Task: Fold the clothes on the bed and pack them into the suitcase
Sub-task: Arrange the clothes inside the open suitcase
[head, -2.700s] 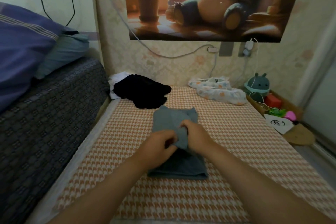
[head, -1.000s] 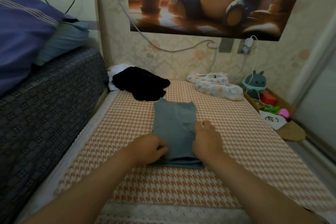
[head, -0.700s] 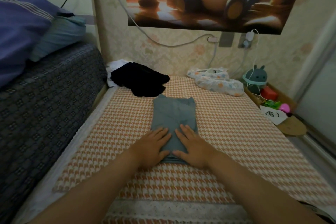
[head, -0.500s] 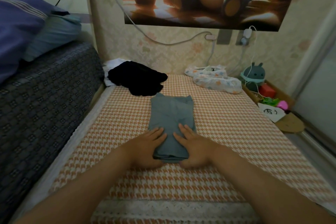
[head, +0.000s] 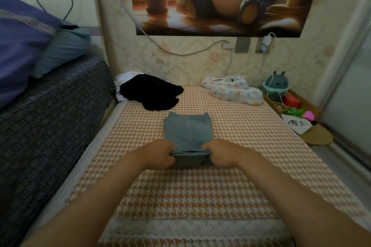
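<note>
Looking down from my own eyes at a bed covered with an orange-and-white houndstooth woven cover [head: 220, 190] that ends in a white lace hem near me. In the middle of it lies a folded grey-blue cotton garment [head: 187, 132], a neat rectangle with its long side pointing away from me.

My left hand [head: 158, 155] grips its near left corner and my right hand [head: 222, 153] grips its near right corner. The fingers of both are curled round the stacked layers, and that near edge is raised a little off the cover, while the far end lies flat.

Beyond it, towards the wall, a crumpled black garment [head: 152, 91] lies partly on top of a white cloth [head: 125, 77]. To the right of that is a bunched white fabric with small orange and blue prints [head: 234, 90].

At the bed's right edge sit a teal plush toy with two little ears [head: 276, 84], a red box [head: 292, 100] and a white card with black hand-drawn marks [head: 296, 124] (I cannot read them as words).

On the wall hangs a poster of a round cartoon creature lying on its back [head: 216, 0]. To my left, a dark patterned blanket [head: 44, 116] carries a purple striped pillow [head: 20, 42].
</note>
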Demonstrator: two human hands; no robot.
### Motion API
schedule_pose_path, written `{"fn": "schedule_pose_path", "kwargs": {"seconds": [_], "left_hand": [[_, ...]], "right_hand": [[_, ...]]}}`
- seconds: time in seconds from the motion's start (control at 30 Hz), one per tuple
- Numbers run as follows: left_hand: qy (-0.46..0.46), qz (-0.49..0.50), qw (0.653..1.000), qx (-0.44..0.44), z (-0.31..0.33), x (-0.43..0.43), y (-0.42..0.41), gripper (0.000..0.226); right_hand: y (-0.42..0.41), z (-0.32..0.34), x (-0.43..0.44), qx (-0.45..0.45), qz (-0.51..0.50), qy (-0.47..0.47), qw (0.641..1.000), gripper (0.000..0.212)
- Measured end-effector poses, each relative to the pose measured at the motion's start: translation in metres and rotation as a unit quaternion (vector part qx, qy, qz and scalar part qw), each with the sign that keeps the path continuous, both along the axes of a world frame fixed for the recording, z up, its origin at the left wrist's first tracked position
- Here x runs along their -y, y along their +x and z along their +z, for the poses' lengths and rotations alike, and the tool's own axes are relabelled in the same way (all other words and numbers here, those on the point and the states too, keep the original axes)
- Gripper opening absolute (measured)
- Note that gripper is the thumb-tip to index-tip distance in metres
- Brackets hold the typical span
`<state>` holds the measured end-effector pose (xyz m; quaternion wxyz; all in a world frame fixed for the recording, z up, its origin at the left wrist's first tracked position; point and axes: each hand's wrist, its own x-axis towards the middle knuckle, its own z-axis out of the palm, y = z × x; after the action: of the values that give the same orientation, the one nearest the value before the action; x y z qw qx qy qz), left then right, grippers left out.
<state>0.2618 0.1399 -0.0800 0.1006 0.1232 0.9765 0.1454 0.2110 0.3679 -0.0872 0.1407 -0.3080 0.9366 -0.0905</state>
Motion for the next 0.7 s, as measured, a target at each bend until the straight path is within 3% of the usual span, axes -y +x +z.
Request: {"fn": "schedule_pose_path", "kwargs": {"seconds": [0.1,0.17,0.23,0.3,0.37,0.47,0.5,0.57,0.63,0.7], "left_hand": [[0.157,0.027,0.986,0.039,0.019,0.006,0.007,0.033],[0.266,0.093,0.959,0.006,0.018,0.013,0.001,0.021],[0.316,0.163,0.933,-0.057,0.009,0.015,-0.012,0.016],[0.288,0.203,0.924,-0.144,0.0,0.01,-0.023,0.009],[0.2,0.208,0.921,-0.262,-0.009,-0.001,-0.03,0.022],[0.042,0.055,0.909,-0.412,-0.013,-0.028,-0.033,0.035],[-0.001,-0.006,0.914,-0.406,-0.016,-0.038,-0.034,0.037],[-0.079,-0.052,0.947,-0.306,-0.029,-0.051,-0.033,0.047],[-0.103,-0.012,0.98,-0.169,-0.048,-0.047,-0.036,0.056],[-0.092,0.023,0.989,-0.111,-0.06,-0.04,-0.038,0.06]], "right_hand": [[-0.001,0.026,-0.011,0.039,-0.014,-0.065,0.997,0.016],[-0.005,0.029,-0.017,0.066,-0.076,-0.173,0.98,0.011],[-0.015,0.023,-0.016,0.01,-0.144,-0.256,0.956,0.014],[-0.025,0.01,-0.011,-0.05,-0.19,-0.297,0.935,0.016],[-0.034,-0.007,-0.005,-0.087,-0.221,-0.298,0.925,0.009],[-0.044,-0.028,0.001,-0.116,-0.241,-0.279,0.922,0.027],[-0.046,-0.031,0.002,-0.125,-0.236,-0.28,0.922,0.03],[-0.049,-0.037,0.004,-0.143,-0.227,-0.265,0.926,0.034],[-0.052,-0.043,0.005,-0.16,-0.226,-0.208,0.938,0.039],[-0.053,-0.048,0.007,-0.207,-0.216,-0.148,0.943,0.04]]}}
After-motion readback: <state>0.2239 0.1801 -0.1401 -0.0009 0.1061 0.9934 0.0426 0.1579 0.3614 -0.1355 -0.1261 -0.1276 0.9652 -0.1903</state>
